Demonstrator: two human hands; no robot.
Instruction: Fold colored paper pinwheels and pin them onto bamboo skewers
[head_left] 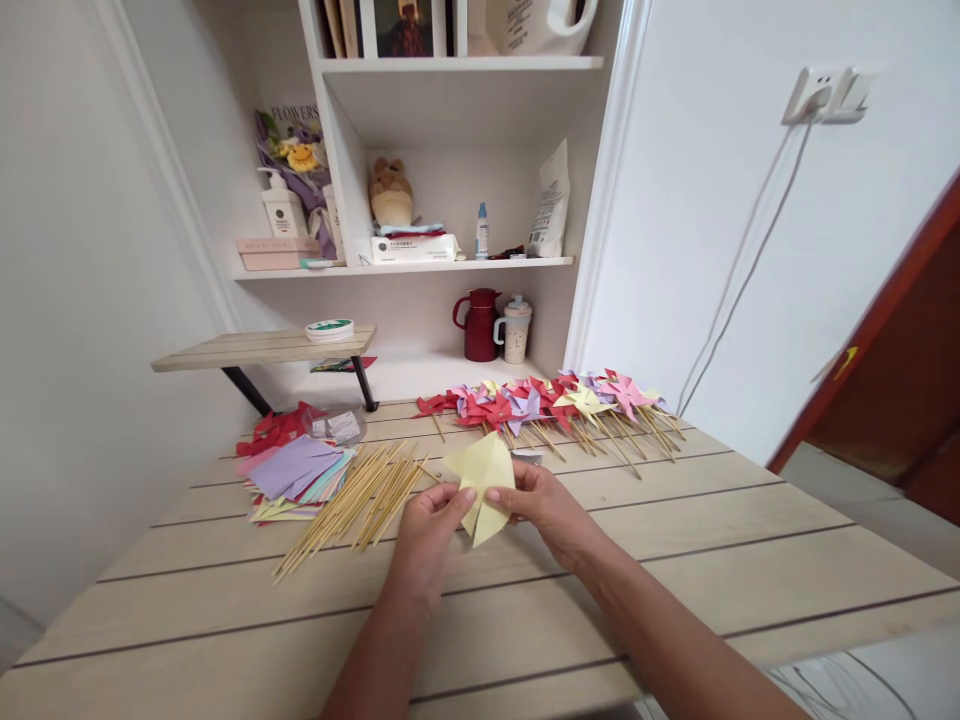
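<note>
A pale yellow paper piece, partly folded, is held above the wooden table by both my hands. My left hand pinches its lower left edge with thumb and fingers. Its right side is gripped by my right hand. Just left of my hands lies a loose bundle of thin bamboo sticks. A stack of coloured paper sheets sits further left. Behind my hands, a row of finished paper pinwheels on sticks lies across the table.
A small clear bag lies by the paper stack. A low wooden riser holds a round tin. Shelves behind carry a red jug, a speckled cup, bottles and boxes. A white wall with a cable is on the right.
</note>
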